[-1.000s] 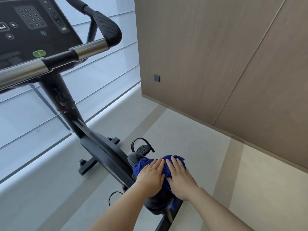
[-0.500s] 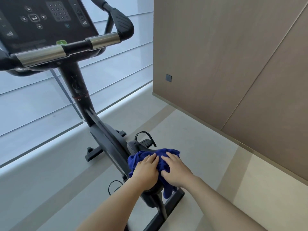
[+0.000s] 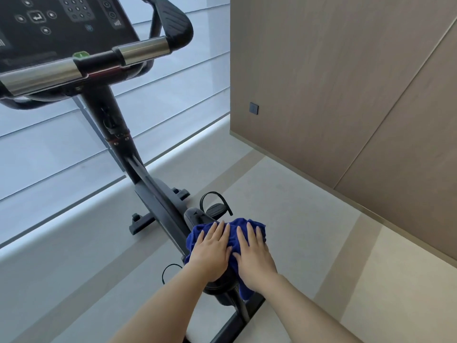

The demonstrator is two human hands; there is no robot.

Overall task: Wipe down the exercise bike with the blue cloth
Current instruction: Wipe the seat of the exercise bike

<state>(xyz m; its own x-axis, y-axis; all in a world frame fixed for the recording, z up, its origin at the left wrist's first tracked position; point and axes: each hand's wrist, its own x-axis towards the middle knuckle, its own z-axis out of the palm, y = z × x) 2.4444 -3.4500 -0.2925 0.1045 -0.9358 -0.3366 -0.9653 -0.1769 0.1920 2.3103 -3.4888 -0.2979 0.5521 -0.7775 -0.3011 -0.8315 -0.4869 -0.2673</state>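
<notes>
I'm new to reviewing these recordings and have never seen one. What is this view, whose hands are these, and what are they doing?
There is no robot here: a person wears a wide-angle camera on the head, so you look forward and down along their bare arms. The black machine is an exercise bike, with its console and handlebar at upper left and a strapped pedal lower down. It stands on a pale floor beside a wood-panelled wall. The left hand and right hand lie side by side, fingers straight, pressing a blue cloth onto the saddle. Neither hand grips it.
</notes>
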